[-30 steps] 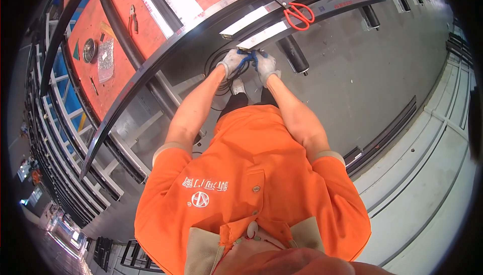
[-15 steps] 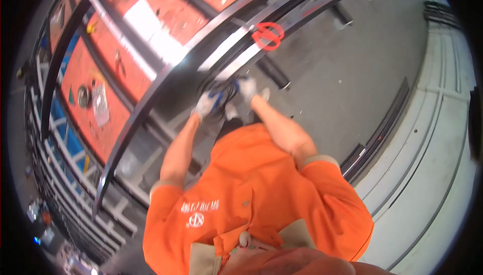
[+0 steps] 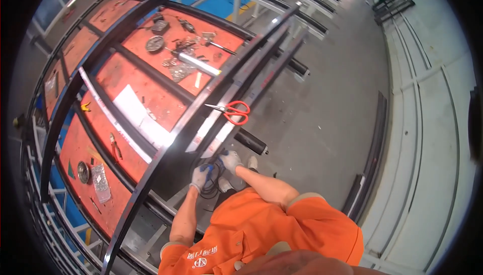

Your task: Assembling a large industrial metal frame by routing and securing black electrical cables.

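Note:
Both my hands are gloved in white with blue and sit close together low beside the end of the metal profiles. My left hand (image 3: 202, 176) is closed on a dark looped strip, thin like a cord or rubber seal (image 3: 210, 190), whose coils hang between and below the hands. My right hand (image 3: 231, 161) has its fingers curled round the same strip, near the profile ends. Small details at the fingertips are hidden. Just beyond, a pair of red-handled scissors (image 3: 237, 113) lies across the silver and black profiles (image 3: 224, 130).
A long dark metal frame (image 3: 146, 187) curves over red work surfaces (image 3: 108, 162) on my left. On these lie pliers (image 3: 115, 147), white paper (image 3: 133, 109), a round tin (image 3: 84, 172) and loose hardware. A black padded support bar (image 3: 251, 142) juts out over the grey floor.
The view has tilted up and shifted, so hands, scissors and profiles now appear lower and more of the far bench shows. Both hands remain close together at the dark strip.

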Motion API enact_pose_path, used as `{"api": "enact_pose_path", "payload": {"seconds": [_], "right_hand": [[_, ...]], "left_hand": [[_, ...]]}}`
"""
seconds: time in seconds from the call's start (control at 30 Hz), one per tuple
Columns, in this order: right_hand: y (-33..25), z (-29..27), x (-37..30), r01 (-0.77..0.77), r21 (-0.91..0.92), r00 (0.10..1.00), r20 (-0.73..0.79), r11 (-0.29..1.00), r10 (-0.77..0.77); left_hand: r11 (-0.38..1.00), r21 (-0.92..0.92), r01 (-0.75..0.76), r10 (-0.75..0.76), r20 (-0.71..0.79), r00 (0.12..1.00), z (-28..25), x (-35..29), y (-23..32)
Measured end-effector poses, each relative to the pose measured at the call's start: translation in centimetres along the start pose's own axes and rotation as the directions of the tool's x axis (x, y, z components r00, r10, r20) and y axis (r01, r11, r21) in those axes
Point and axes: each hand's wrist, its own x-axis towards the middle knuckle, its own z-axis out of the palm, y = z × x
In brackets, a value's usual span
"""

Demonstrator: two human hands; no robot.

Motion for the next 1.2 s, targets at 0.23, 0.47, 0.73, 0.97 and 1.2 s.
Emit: {"api": "enact_pose_path", "payload": {"seconds": [0.23, 0.47, 0.73, 0.97, 1.2], "right_hand": [[0.3, -0.8, 2.4, -0.079, -0.128, 0.991, -0.121, 0.989, 0.064], [-2.1, -0.9, 0.0, -0.082, -0.128, 0.992, -0.106, 0.988, 0.069], [-5.3, -6.2, 4.5, -0.096, -0.192, 0.929, -0.369, 0.977, 0.018], [-6.5, -14.7, 13.3, -0.118, -0.198, 0.896, -0.443, 0.973, 0.019], [-8.4, -28.8, 26.0, -0.191, -0.238, 0.79, -0.612, 0.952, 0.005]], "left_hand": [[0.991, 0.134, -0.025, 0.015, 0.073, 0.997, 2.3, -0.1, 3.3], [1.0, 0.01, -0.028, 0.027, 0.109, 0.994, 1.2, 0.2, 2.3], [0.945, 0.317, -0.077, 0.028, 0.155, 0.988, -1.6, -3.8, 3.1], [0.898, 0.44, 0.018, -0.026, 0.013, 1.0, -6.5, -5.9, -1.3], [0.782, 0.605, 0.148, -0.178, -0.01, 0.984, -8.1, -8.9, -0.4]]}}
